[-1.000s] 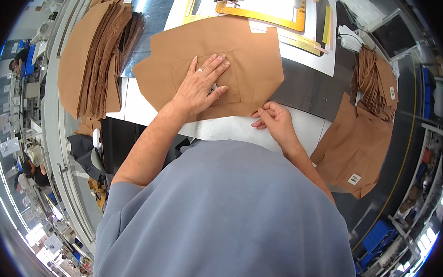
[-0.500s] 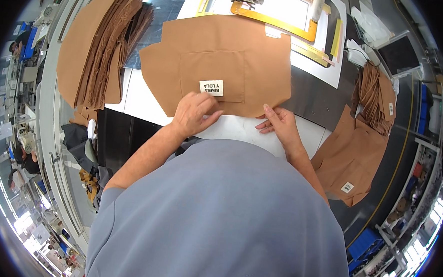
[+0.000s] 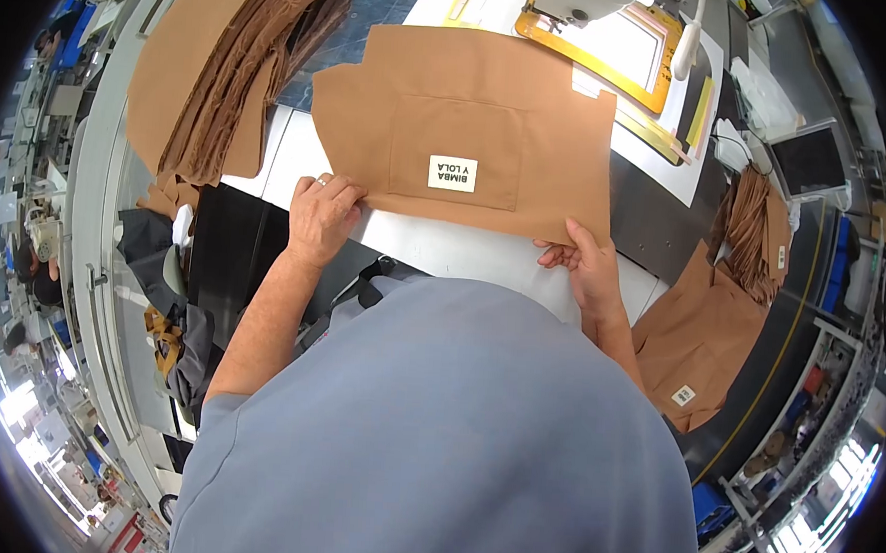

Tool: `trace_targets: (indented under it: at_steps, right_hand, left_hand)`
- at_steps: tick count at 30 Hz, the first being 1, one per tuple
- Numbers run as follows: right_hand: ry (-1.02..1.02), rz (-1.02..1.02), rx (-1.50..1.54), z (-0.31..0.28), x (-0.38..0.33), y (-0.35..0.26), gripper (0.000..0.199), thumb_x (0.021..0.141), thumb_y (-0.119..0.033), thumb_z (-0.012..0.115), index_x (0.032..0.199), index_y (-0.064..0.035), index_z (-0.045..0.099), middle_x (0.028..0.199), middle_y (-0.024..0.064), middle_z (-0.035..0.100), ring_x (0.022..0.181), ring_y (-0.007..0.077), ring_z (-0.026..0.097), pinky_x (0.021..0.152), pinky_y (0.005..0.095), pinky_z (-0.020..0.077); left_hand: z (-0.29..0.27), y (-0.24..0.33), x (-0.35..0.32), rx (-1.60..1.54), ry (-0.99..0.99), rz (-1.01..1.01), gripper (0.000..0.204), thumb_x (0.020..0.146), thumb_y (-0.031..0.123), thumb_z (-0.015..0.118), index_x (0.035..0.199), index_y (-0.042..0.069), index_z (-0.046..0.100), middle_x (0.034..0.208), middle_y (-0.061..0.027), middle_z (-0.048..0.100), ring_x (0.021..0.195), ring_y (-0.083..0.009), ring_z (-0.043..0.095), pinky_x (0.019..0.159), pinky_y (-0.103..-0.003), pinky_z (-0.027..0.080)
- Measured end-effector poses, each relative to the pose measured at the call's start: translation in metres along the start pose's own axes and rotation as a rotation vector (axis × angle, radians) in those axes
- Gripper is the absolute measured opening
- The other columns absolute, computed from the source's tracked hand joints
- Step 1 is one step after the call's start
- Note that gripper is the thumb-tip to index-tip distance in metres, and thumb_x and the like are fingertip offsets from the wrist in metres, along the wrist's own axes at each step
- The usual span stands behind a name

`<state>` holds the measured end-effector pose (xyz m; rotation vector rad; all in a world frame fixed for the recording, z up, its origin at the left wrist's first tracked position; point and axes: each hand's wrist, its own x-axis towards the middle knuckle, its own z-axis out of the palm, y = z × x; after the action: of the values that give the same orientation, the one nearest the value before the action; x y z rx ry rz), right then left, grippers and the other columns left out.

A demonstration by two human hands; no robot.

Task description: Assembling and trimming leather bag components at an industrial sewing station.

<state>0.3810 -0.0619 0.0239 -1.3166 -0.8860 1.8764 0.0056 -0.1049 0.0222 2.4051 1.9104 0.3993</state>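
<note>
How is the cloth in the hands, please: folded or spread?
Spread: the cloth shows its whole pocket and label, with left hand and right hand holding its near edge.

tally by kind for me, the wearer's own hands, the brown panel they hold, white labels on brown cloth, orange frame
Own hands: 2 (left hand, right hand)
Held brown panel: 1
White labels: 3 (middle label, lower-right label, far-right label)
Orange frame: 1
Total: 7
</note>
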Motion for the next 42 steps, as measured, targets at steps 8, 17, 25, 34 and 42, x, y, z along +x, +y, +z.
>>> trace_targets:
  at_steps: [8, 17, 25, 34, 42]
  right_hand:
    - [0.007, -0.096, -0.046, -0.003, -0.013, -0.011, 0.038, 0.106, -0.03, 0.046, 0.115, 0.0031, 0.063, 0.09, 0.0159, 0.072, 0.074, 0.0197, 0.069, 0.07, 0.0323, 0.0559]
    - [-0.133, 0.196, -0.165, -0.002, -0.019, 0.029, 0.038, 0.104, -0.03, 0.052, 0.111, 0.005, 0.066, 0.095, 0.0145, 0.075, 0.073, 0.0166, 0.07, 0.066, 0.0272, 0.0548]
    - [-0.145, 0.203, -0.163, -0.007, -0.017, 0.029, 0.033, 0.103, -0.026, 0.057, 0.104, 0.0046, 0.067, 0.093, 0.0162, 0.075, 0.072, 0.0155, 0.071, 0.065, 0.027, 0.0572]
    - [-0.164, 0.204, -0.161, -0.009, -0.015, 0.029, 0.032, 0.102, -0.027, 0.057, 0.104, 0.0039, 0.068, 0.093, 0.0156, 0.075, 0.072, 0.0148, 0.071, 0.065, 0.0263, 0.0573]
    - [-0.232, 0.088, -0.128, -0.004, -0.014, 0.027, 0.031, 0.102, -0.026, 0.059, 0.106, 0.0014, 0.072, 0.094, 0.0114, 0.075, 0.085, 0.0163, 0.07, 0.081, 0.0307, 0.0552]
  left_hand:
    - [-0.027, 0.001, 0.011, -0.276, 0.534, -0.243, 0.026, 0.072, -0.021, 0.062, 0.086, 0.0, 0.068, 0.102, -0.01, 0.074, 0.089, -0.0188, 0.072, 0.072, -0.026, 0.056]
    - [0.028, -0.043, -0.028, -0.546, 0.49, -0.548, 0.025, 0.075, -0.02, 0.061, 0.086, 0.0, 0.071, 0.112, -0.0076, 0.075, 0.095, -0.0177, 0.071, 0.078, -0.027, 0.057]
    - [0.029, -0.046, -0.022, -0.515, 0.514, -0.584, 0.016, 0.078, -0.011, 0.07, 0.087, 0.003, 0.072, 0.113, -0.0085, 0.073, 0.099, -0.0177, 0.069, 0.091, -0.031, 0.053]
    - [0.036, -0.056, -0.024, -0.525, 0.538, -0.598, 0.017, 0.075, -0.008, 0.073, 0.087, 0.004, 0.071, 0.117, -0.0088, 0.072, 0.106, -0.0208, 0.067, 0.093, -0.033, 0.052]
    - [-0.008, 0.022, 0.011, -0.154, 0.017, -0.076, 0.071, 0.066, 0.027, 0.075, 0.133, 0.01, 0.057, 0.156, -0.0125, 0.041, 0.149, -0.0311, 0.029, 0.12, -0.05, 0.014]
